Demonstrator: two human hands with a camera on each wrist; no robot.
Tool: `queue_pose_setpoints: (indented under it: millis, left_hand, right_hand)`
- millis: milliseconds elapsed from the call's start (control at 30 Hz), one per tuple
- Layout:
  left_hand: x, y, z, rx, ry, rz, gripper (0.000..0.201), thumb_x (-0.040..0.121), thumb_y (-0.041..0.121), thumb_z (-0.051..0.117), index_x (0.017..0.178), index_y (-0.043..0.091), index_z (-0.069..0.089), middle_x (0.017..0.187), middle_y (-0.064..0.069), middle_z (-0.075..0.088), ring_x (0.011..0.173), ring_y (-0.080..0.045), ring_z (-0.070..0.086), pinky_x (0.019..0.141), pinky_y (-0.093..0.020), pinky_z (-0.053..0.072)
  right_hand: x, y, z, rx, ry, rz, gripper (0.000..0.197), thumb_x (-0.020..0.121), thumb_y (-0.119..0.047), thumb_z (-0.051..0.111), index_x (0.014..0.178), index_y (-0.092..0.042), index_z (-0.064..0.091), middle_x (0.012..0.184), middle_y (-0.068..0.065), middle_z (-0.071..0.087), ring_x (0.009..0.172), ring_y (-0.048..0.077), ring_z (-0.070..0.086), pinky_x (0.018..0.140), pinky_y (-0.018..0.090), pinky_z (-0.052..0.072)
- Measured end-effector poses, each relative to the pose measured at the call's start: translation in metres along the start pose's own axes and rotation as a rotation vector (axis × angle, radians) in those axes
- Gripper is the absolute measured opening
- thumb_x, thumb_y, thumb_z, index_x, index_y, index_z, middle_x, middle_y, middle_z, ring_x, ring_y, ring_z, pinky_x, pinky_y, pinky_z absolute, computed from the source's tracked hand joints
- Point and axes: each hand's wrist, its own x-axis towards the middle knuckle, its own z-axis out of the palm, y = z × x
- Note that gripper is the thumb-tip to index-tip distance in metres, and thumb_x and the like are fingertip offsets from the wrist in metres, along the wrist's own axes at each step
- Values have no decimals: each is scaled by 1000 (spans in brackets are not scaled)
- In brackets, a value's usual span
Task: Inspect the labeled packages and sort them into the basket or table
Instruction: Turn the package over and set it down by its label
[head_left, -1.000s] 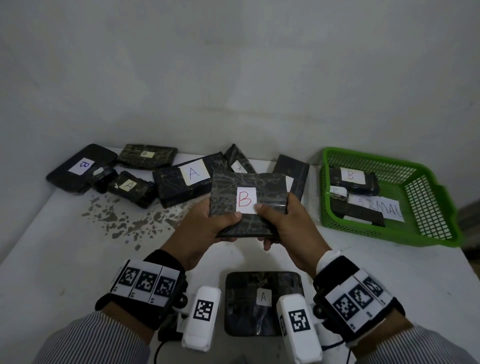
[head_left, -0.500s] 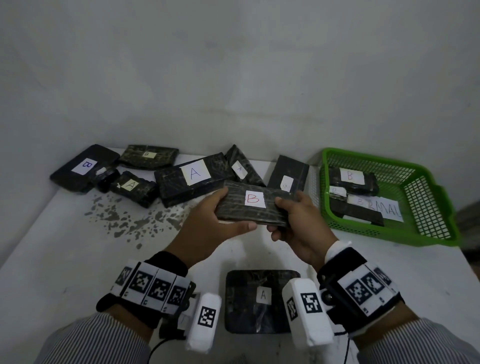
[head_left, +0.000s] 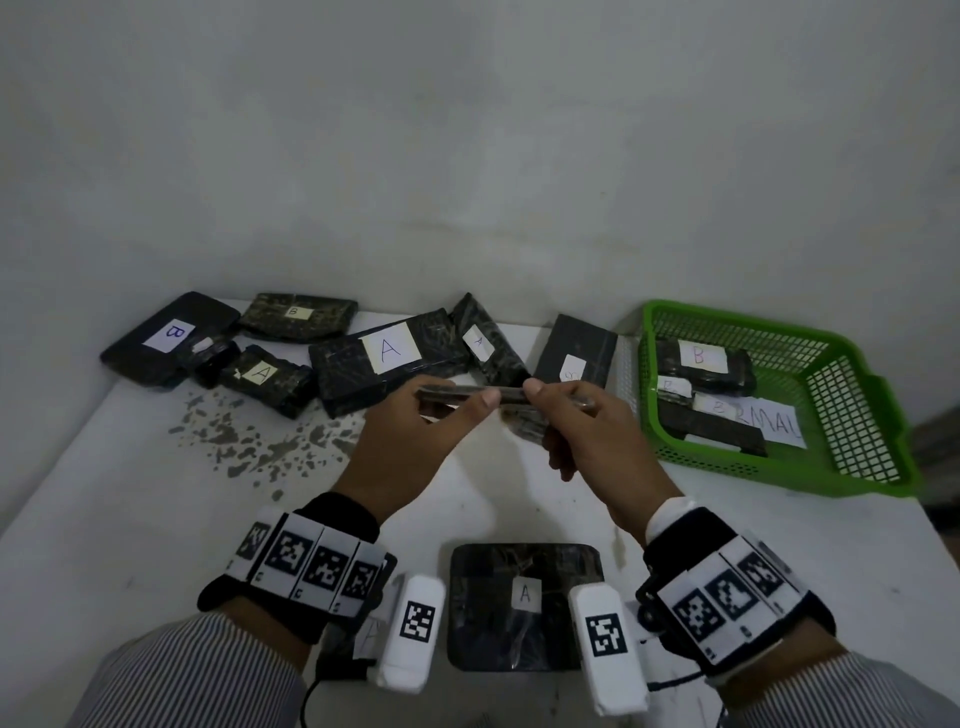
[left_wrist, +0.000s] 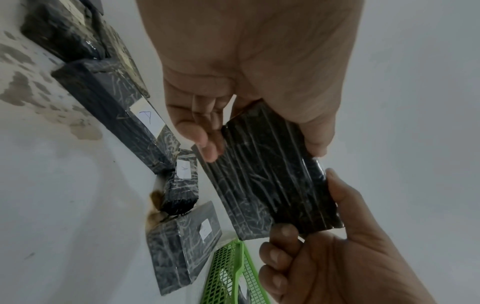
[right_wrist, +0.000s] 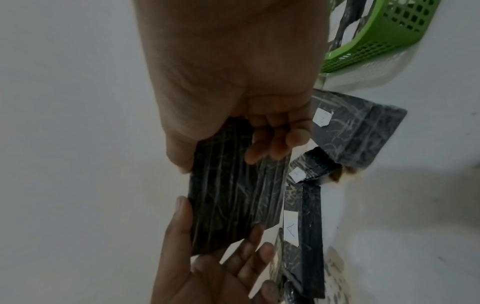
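Now holding a flat black plastic-wrapped packet (left_wrist: 272, 185).
My left hand (head_left: 415, 441) pinches its left end, my right hand (head_left: 587, 436) its right end, thumbs on top.

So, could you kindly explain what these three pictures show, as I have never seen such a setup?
No machine here: a person works with two bare hands, with a small camera and patterned bands strapped to each wrist. The wide picture comes from a camera on the head, looking down. The other two look along each hand from the wrists. The left hand and right hand together hold one dark wrapped packet, edge-on in the head view, its plain face in the wrist views. On the white table lie more, such as an A packet and a B packet. The green basket on the right holds others, such as the rear packet, marked B.
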Motion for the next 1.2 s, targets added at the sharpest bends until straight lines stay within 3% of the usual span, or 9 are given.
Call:
queue_pose_setpoints:
  millis: [133, 267, 367, 500, 567, 700, 833, 967, 1200]
  left_hand:
    - [-1, -1, 0, -11, 2, -22, 37, 87, 73, 52, 86, 40, 68, 82, 6, 70, 78, -18, 67, 63, -28, 50]
    - [2, -3, 0, -16, 39, 0, 31, 93, 64, 51, 81, 42, 69, 74, 3, 64, 70, -11, 59, 65, -31, 47]
    - [2, 2, -4, 17, 57, 32, 42, 89, 70, 45, 82, 38, 71, 76, -4, 67, 66, -7, 58, 66, -29, 48]
    - [4, 3, -8, 42, 78, 45, 50, 97, 61, 39, 80, 25, 69, 61, 10, 63, 59, -2, 57, 65, -24, 48]
    - [6, 3, -9, 48, 50, 72, 50, 99, 59, 42, 79, 20, 66, 60, 4, 58, 58, -6, 54, 62, -26, 45]
    - [15, -5, -11, 196, 21, 189, 25, 94, 52, 61, 89, 29, 67, 63, -5, 52, 57, -10, 48, 59, -21, 43]
    - [21, -11, -4, 164, 6, 198, 56, 87, 69, 56, 110, 20, 72, 99, -20, 72, 94, -34, 69, 87, -53, 57]
    - [21, -9, 2, 126, 37, 206, 80, 79, 82, 59, 104, 7, 72, 101, -24, 72, 95, -38, 70, 86, -59, 56]
    - [23, -8, 15, 19, 97, 139, 56, 78, 61, 70, 107, 13, 74, 103, 3, 77, 95, -12, 73, 89, -40, 61]
  right_hand:
    - [-1, -5, -1, 68, 10, 74, 45, 95, -53, 66, 97, -9, 76, 62, 10, 59, 55, 23, 56, 53, 33, 46]
    - [-2, -4, -4, 15, -140, 82, 47, 95, -57, 64, 117, -16, 68, 69, 9, 65, 62, 21, 59, 57, 36, 48]
    - [-1, 1, -8, -248, -79, 17, 36, 98, -52, 62, 124, -28, 61, 76, 1, 71, 59, 14, 61, 56, 29, 47]
    - [4, 7, -16, -677, 61, -214, 32, 103, -48, 53, 129, -33, 64, 94, 0, 66, 78, 18, 58, 67, 31, 43]
    - [7, 7, -19, -656, 70, -230, 28, 103, -44, 54, 122, -28, 67, 94, 2, 54, 86, 18, 52, 70, 30, 39]
    - [13, 10, -29, -547, 41, -243, 32, 102, -47, 55, 104, -18, 69, 94, 2, 70, 88, 20, 65, 79, 40, 54]
    - [11, 9, -31, -383, -8, -169, 31, 98, -51, 61, 113, -25, 69, 105, -12, 75, 97, 6, 69, 87, 36, 58]
    - [18, 9, -34, -311, 13, -195, 24, 99, -40, 66, 119, -26, 68, 112, -13, 74, 104, 5, 70, 96, 39, 58]
    - [29, 20, -28, -126, -30, -201, 21, 95, -37, 72, 111, -22, 72, 106, -6, 79, 98, 10, 74, 92, 43, 61]
